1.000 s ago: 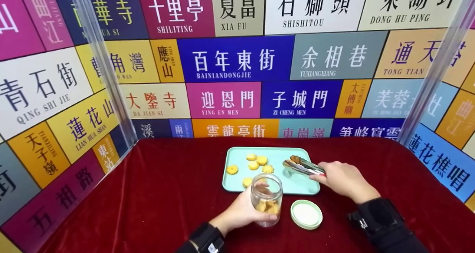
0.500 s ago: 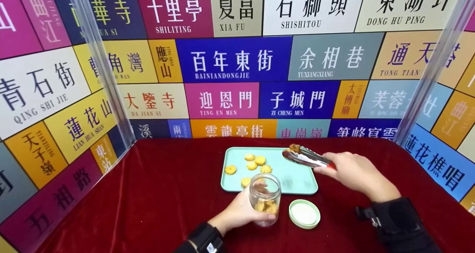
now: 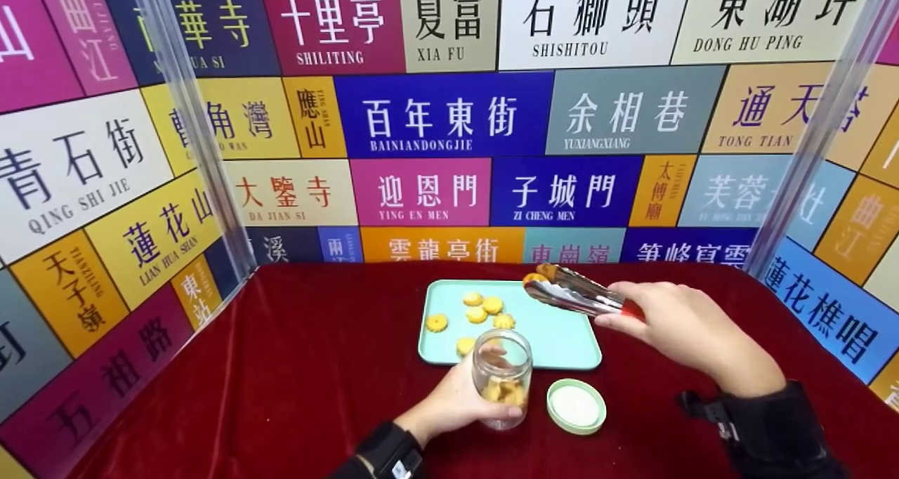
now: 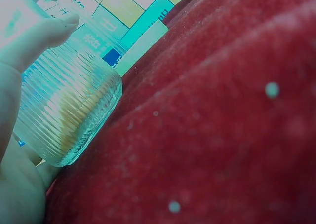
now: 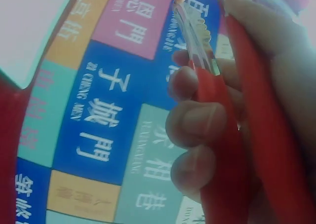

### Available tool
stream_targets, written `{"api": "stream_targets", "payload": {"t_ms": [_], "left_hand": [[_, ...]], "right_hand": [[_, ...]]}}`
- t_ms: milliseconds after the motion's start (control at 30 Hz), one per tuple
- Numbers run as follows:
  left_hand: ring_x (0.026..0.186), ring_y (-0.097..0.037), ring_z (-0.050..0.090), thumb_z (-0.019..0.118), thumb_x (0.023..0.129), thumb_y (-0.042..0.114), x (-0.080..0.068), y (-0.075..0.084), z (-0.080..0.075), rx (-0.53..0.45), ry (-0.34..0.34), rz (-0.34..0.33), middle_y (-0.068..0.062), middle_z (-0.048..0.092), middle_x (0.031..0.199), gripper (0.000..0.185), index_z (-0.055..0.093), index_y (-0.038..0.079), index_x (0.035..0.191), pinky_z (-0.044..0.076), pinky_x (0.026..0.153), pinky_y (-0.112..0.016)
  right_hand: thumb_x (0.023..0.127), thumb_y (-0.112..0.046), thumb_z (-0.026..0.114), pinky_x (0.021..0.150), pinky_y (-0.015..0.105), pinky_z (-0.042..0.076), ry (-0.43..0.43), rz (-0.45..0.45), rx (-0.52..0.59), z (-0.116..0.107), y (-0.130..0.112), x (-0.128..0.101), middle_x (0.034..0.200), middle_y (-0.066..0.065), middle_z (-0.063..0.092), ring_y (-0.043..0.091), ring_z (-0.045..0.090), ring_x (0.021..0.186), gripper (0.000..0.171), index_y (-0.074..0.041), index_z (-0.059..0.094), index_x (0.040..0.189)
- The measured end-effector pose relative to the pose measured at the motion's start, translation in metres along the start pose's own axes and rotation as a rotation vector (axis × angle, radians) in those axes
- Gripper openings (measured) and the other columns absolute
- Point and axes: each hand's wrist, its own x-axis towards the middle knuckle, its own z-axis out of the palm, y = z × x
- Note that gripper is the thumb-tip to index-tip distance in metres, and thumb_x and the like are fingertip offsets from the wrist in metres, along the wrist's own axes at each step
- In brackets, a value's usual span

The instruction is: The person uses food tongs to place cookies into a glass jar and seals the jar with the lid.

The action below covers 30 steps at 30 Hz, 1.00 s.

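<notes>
My left hand [image 3: 449,400] grips a clear glass jar [image 3: 503,373], its fingers around the far side and thumb in front. Several yellow cookies lie in the lower part of the jar, whose mouth is uncovered. Ribbed glass shows on the jar [image 4: 74,100] in the left wrist view. In my right hand [image 3: 685,324] are metal tongs [image 3: 572,291] with red handles [image 5: 222,150], the fingers curled round them. The tongs' tips are above the tray's far right part. Something yellow-orange shows at the tips; I cannot tell clearly whether it is a cookie.
A mint-green tray [image 3: 562,345] lies behind the jar with several yellow cookies [image 3: 493,305] on its left half. A round green-rimmed lid [image 3: 576,406] lies right of the jar on the dark red cloth [image 3: 295,395]. Panels with lettering stand behind.
My right hand has lifted the tongs from low over the tray, first right and up, then slightly back left. My left hand and the jar have hardly moved.
</notes>
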Motion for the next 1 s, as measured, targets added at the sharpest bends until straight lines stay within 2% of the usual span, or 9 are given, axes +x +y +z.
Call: {"api": "stream_targets", "payload": {"t_ms": [133,333,633,733,867,1000], "left_hand": [[0.119,-0.012,0.066,0.096,0.077,0.016,-0.001,0.003,0.001,-0.019,-0.001,-0.006,0.001,0.067,0.130,0.084,0.050,0.007,0.146,0.050,0.106,-0.030],[0.120,-0.013,0.066,0.096,0.077,0.016,-0.001,0.004,0.000,-0.020,-0.001,-0.004,-0.001,0.067,0.131,0.087,0.048,0.001,0.148,0.050,0.106,-0.030],[0.119,-0.013,0.066,0.096,0.076,0.014,-0.001,0.002,-0.001,-0.020,-0.001,0.010,-0.001,0.066,0.130,0.085,0.049,0.004,0.146,0.051,0.106,-0.031],[0.118,-0.013,0.066,0.097,0.076,0.015,-0.001,0.002,0.000,-0.009,0.002,0.005,0.000,0.067,0.129,0.083,0.049,0.005,0.144,0.051,0.105,-0.030],[0.116,-0.012,0.067,0.097,0.076,0.019,-0.001,0.002,0.000,0.011,0.005,-0.008,0.003,0.069,0.127,0.081,0.051,0.013,0.143,0.052,0.105,-0.030],[0.118,-0.012,0.067,0.097,0.077,0.019,0.000,0.002,0.000,0.007,0.000,-0.008,0.005,0.070,0.128,0.085,0.051,0.019,0.147,0.051,0.106,-0.030]], "right_hand": [[0.097,-0.059,0.071,0.064,0.038,0.047,0.013,-0.022,-0.008,-0.007,-0.011,-0.003,0.090,-0.011,0.069,0.010,0.057,0.073,0.045,-0.020,0.074,0.119],[0.097,-0.061,0.070,0.063,0.032,0.043,0.016,-0.057,-0.018,-0.013,-0.026,-0.007,0.076,-0.017,0.057,0.006,0.051,0.068,0.043,-0.023,0.073,0.117],[0.095,-0.058,0.074,0.061,0.028,0.040,0.038,-0.185,-0.022,-0.012,-0.039,-0.011,0.071,-0.019,0.048,0.001,0.045,0.065,0.044,-0.021,0.075,0.119],[0.094,-0.058,0.075,0.060,0.028,0.043,0.035,-0.226,-0.018,-0.008,-0.042,-0.010,0.074,-0.020,0.052,0.000,0.047,0.065,0.045,-0.020,0.075,0.118],[0.094,-0.060,0.075,0.062,0.030,0.048,0.023,-0.258,-0.023,-0.003,-0.043,-0.008,0.084,-0.018,0.063,0.002,0.053,0.068,0.044,-0.019,0.075,0.112],[0.094,-0.061,0.074,0.062,0.031,0.047,-0.007,-0.258,-0.015,-0.001,-0.043,-0.008,0.083,-0.020,0.061,0.002,0.052,0.069,0.040,-0.023,0.072,0.105]]}}
